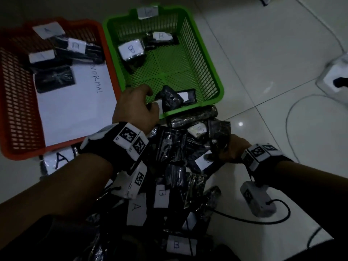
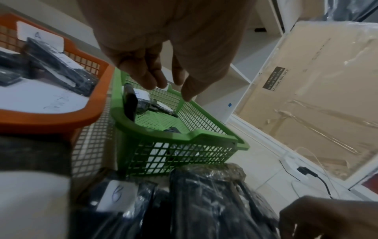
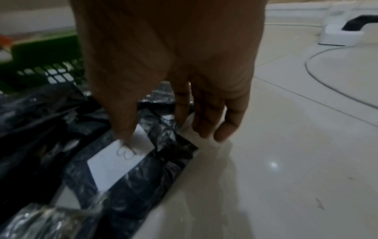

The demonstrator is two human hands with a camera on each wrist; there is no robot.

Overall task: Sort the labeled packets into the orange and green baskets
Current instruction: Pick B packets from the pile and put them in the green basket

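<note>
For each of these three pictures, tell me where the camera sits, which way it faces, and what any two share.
Head: overhead, facing down at the packet pile, both forearms and hands in view.
Left wrist: under the left hand, facing the green basket with the orange basket beside it.
Right wrist: behind the right hand, whose fingers reach a B-labeled packet.
Shared: all three show the green basket.

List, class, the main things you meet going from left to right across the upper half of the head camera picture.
Orange plastic mesh basket → white paper sheet marked NORMAL lying inside it → green plastic mesh basket → pale tiled floor → white device with a black part at the right edge.
</note>
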